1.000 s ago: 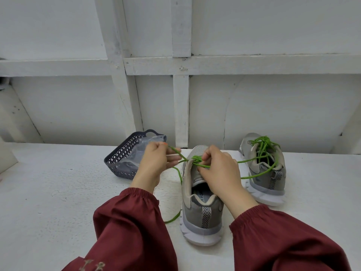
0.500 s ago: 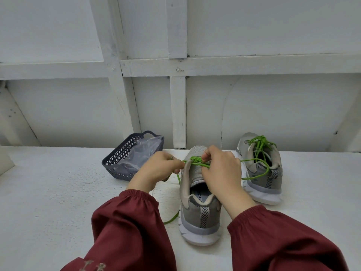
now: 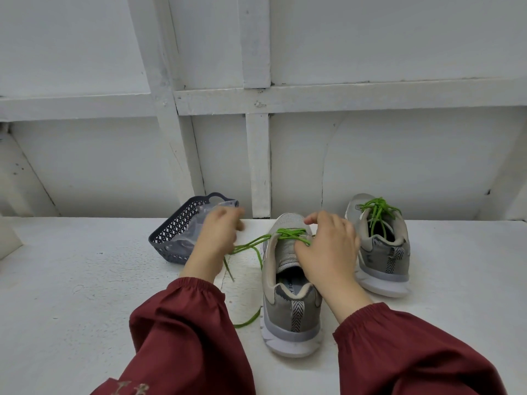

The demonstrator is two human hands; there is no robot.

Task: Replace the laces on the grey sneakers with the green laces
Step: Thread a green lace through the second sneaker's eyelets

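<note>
Curling over the tongue of the near grey sneaker (image 3: 291,317), the right hand (image 3: 330,249) pinches the green lace (image 3: 251,243) at the upper eyelets. That lace trails out toward 9 o'clock and passes under the left hand (image 3: 219,240), which is blurred; whether it grips the lace cannot be told. The second grey sneaker (image 3: 382,252), laced green, stands at the first one's 2 o'clock on the white table (image 3: 85,295). A dark basket (image 3: 171,232) holding a plastic bag (image 3: 196,226) sits at 10 o'clock.
</note>
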